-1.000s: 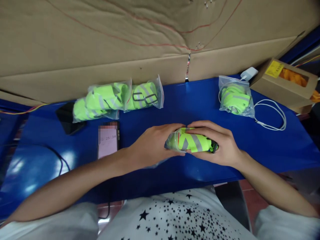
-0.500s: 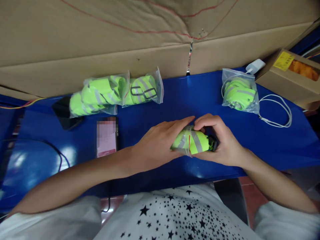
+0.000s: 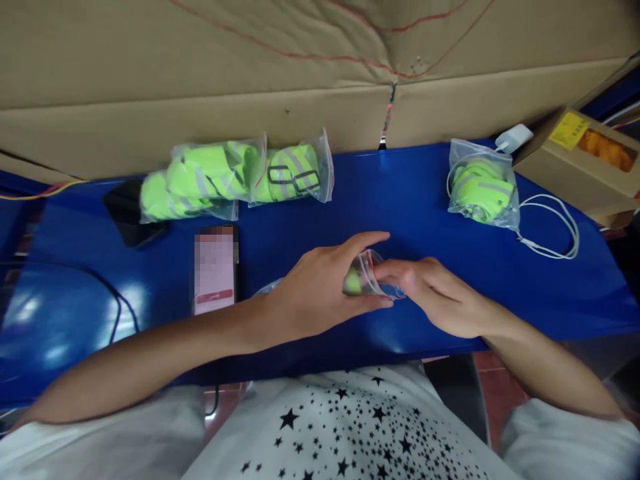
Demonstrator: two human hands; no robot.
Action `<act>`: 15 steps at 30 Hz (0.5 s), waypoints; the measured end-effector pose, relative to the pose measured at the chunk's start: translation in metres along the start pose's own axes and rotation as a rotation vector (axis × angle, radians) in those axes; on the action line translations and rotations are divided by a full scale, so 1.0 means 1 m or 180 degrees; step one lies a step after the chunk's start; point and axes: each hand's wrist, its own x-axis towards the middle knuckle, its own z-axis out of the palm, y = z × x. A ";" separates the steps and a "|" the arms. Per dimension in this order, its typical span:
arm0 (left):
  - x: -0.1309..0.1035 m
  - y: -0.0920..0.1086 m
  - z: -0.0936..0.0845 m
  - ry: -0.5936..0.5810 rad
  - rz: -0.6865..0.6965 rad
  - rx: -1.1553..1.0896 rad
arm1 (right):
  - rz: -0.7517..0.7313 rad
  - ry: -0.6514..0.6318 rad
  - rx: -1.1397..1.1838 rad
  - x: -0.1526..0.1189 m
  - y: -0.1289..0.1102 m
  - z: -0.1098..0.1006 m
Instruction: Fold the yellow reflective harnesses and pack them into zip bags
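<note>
The left hand [image 3: 310,293] held a clear bag [image 3: 367,281], the right hand [image 3: 445,298] at its mouth

The bag sat over the blue table [image 3: 385,200], in front of the person's star-printed shirt [image 3: 345,427]. From where I stood, the left hand was wrapped around it, back of the hand uppermost, digits along the far and near sides; the mouth poked out past them toward the right. The right hand's fingers were touching that mouth, and whether they were pinching the plastic or merely pressed there, I couldn't tell.

The bag was thin, see-through and crinkled, with a red line [image 3: 371,261] along the edge by the mouth. Something yellow-green [image 3: 353,282] showed through the plastic, mostly hidden behind the left hand.

As for writing, a yellow label [image 3: 569,130] on a cardboard box [image 3: 565,167] off to the right carried dark characters too small to read. A phone [image 3: 215,270] lay left of the hands, its pinkish screen partly blurred into squares.
</note>
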 end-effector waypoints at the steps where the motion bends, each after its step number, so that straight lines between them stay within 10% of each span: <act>1: -0.002 0.002 -0.001 -0.0012 -0.0048 -0.0150 | -0.0008 -0.0295 0.0131 0.001 -0.001 -0.001; 6: -0.015 0.007 -0.002 -0.0093 -0.0210 -0.1008 | -0.0434 -0.0969 -0.0033 0.010 -0.012 0.001; 12: -0.026 -0.024 0.002 0.0639 -0.0820 -0.2379 | -0.0588 0.0757 -0.0934 0.016 -0.010 -0.007; 15: -0.034 -0.043 0.001 0.0550 -0.0624 -0.2560 | -0.0179 0.0486 -0.0587 0.019 0.010 -0.010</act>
